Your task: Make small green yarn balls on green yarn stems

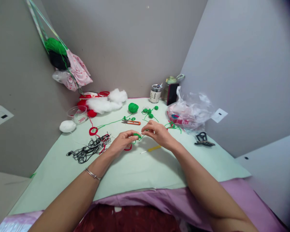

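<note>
At the centre of the frame, the left hand (125,140) pinches a small green piece (136,135) between thumb and fingers, while the right hand (156,131) brings its fingertips narrowly together just beside it, on something too fine to make out; good work here likely means a steady left grip and light, even tension on the strand. At upper left, a hanging bag (79,71) carries green yarn (55,46). Right of top centre, a can (155,95) holds pens (159,86), while the tub's (73,111) contents at left are unclear.

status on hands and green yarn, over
Left fingers holding green yarn piece. Right fingers pinched beside it, held item unclear. Yellow-handled tool lying nearby.
</note>
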Tool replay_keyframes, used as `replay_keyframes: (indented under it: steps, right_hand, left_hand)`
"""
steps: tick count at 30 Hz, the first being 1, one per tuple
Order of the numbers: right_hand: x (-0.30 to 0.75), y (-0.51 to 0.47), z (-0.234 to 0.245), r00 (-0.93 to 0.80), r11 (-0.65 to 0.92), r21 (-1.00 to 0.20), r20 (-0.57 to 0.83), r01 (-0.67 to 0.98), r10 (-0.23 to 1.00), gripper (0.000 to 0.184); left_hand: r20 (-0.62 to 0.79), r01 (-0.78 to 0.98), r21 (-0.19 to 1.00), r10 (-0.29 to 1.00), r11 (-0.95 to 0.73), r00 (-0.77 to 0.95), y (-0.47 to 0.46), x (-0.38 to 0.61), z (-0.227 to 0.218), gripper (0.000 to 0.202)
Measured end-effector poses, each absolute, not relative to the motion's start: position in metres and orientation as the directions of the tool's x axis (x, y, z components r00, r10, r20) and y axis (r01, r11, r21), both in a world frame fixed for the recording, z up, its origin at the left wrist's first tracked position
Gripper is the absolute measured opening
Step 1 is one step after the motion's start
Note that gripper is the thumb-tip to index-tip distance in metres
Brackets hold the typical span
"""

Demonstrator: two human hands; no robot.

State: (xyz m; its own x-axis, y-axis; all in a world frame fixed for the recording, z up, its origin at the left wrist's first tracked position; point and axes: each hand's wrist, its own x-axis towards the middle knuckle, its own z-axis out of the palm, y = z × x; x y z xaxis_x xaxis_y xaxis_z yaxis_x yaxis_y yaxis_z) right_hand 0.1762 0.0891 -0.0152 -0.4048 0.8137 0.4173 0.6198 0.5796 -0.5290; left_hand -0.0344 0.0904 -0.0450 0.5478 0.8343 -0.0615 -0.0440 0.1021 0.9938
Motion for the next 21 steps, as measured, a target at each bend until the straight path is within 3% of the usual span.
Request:
replay_keyframes:
  steps: [12,17,21]
  right_hand:
    - [0.16,0.077,-0.019,-0.575,0.725,-0.463,0.443,0.51,0.688,0.022]
    - [0.161,0.081,-0.024,-0.565,0.735,-0.464,0.471,0.494,0.677,0.015]
    - [0.156,0.082,-0.029,-0.492,0.719,-0.439,0.529,0.539,0.691,0.016]
  left_hand:
    - [-0.113,-0.042,0.987,0.861,0.154,0.495,0.089,-0.031,-0.049,0.025]
    - [-0.122,-0.093,0.976,0.85,0.196,0.512,0.091,-0.031,-0.049,0.026]
    - [-0.119,-0.025,0.989,0.869,0.149,0.481,0.09,-0.029,-0.048,0.023]
